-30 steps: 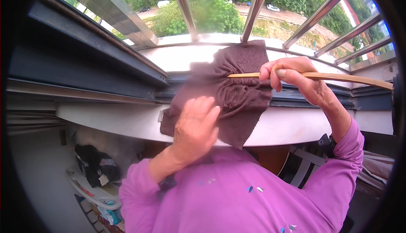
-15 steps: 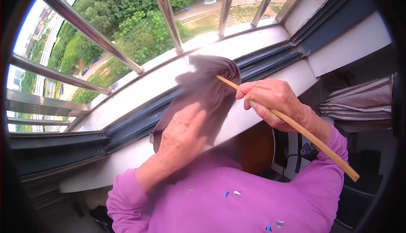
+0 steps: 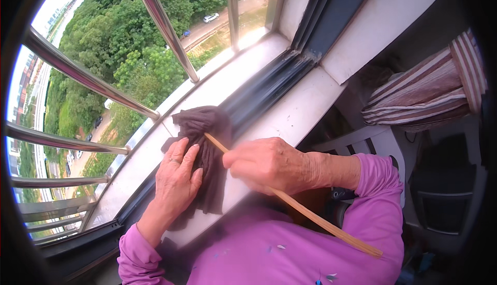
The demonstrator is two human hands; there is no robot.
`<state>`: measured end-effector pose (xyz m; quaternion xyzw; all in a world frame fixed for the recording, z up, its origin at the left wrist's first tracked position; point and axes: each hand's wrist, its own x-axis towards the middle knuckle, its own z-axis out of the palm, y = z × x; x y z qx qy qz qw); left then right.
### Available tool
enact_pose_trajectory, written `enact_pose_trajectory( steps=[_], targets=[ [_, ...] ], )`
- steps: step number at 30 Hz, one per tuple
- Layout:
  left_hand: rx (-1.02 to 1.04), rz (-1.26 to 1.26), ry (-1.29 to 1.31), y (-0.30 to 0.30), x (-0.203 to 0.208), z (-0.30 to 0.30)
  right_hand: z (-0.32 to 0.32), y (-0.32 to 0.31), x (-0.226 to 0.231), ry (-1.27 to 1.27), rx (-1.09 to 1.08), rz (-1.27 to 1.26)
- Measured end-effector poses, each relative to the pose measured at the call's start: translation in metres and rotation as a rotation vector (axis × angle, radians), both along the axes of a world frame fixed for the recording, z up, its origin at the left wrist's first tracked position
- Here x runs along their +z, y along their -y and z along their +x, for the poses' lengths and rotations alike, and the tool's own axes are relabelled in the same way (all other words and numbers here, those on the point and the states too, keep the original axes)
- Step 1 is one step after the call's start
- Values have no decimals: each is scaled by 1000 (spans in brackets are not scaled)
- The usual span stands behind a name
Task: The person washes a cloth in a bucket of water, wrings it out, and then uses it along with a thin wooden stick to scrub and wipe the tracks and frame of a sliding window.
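A dark brown cloth lies bunched across the window sill and the dark window track. My left hand rests on it with the fingers stretched out and lightly apart. My right hand, slightly blurred, is closed around a long, thin wooden stick, just to the right of the cloth. The stick's far tip meets the bunched fabric, where its very end is hidden. Its other end slants down to the right, in front of my purple sleeve.
A dark metal window track runs along the white sill. Shiny metal railing bars stand outside it, with trees and a road far below. At right hangs a brown-and-white striped cloth, near a white slatted chair.
The view has turned, so the sill slants more steeply. The cloth is more bunched around the stick's tip. My right hand has come closer to my left hand.
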<state>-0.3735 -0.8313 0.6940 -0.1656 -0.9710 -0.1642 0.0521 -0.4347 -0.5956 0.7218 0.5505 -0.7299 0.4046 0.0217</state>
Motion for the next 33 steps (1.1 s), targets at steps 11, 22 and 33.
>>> enact_pose_trajectory(
  steps=[11,22,33],
  targets=[
    [-66,284,188,-30,-11,-41,-7,-6,30,-46,-212,308],
    [-20,345,-178,-59,-37,-58,-61,-18,32,750,-542,-100],
    [-15,350,122,-23,-12,-62,-50,-74,55,657,-427,-268]
  ],
)
